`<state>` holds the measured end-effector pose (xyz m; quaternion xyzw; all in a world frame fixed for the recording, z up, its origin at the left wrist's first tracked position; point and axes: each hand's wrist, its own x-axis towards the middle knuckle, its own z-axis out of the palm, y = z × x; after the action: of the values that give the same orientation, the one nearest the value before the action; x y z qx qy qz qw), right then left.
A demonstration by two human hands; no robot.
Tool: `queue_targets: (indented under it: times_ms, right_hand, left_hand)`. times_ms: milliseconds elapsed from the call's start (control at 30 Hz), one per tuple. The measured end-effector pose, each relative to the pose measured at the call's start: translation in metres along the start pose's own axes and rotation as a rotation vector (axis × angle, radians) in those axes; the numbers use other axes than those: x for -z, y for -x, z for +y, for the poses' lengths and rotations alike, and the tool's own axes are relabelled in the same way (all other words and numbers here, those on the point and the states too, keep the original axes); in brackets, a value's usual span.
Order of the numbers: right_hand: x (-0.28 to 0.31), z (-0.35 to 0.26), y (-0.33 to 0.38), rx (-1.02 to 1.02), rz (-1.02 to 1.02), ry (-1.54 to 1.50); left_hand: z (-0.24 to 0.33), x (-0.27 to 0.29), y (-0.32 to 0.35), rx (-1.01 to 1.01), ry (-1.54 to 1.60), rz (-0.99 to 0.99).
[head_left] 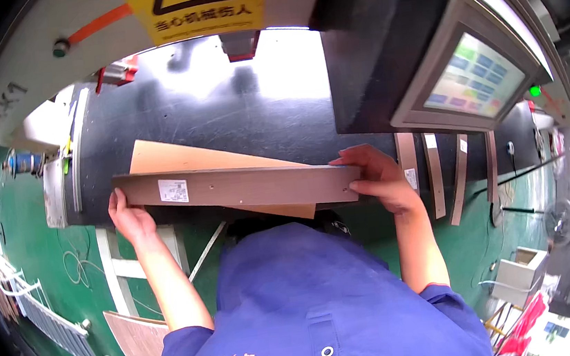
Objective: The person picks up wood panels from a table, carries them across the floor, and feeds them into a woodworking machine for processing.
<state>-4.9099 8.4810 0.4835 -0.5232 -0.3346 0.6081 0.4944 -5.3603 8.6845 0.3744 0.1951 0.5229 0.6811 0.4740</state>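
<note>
Brown strip (272, 186), pinched at its ends by the left hand (135, 221) and right hand (383, 177), could drop if the left grip, seemingly half-hidden, slackens.

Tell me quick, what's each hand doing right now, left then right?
Left hand: closed, holding the left end of the brown board.
Right hand: closed, holding the same board's right end.

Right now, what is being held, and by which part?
A long, flat, white-labelled brown board: left hand at its left end, right hand at its right.
</note>
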Motion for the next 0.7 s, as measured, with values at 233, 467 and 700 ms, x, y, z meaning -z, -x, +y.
queue_targets:
  times_ms: [233, 467, 700]
  right_hand:
    - [-0.009, 0.028, 0.015, 0.124, 0.259, 0.007]
    - [0.001, 0.028, 0.029, 0.15, 0.347, -0.131]
    - [0.016, 0.033, 0.043, 0.164, 0.402, -0.087]
  left_hand:
    - [-0.004, -0.009, 0.008, 0.088, 0.039, -0.116]
    - [-0.02, -0.024, 0.021, 0.144, 0.095, -0.147]
    - [-0.031, -0.028, 0.039, 0.18, 0.177, -0.193]
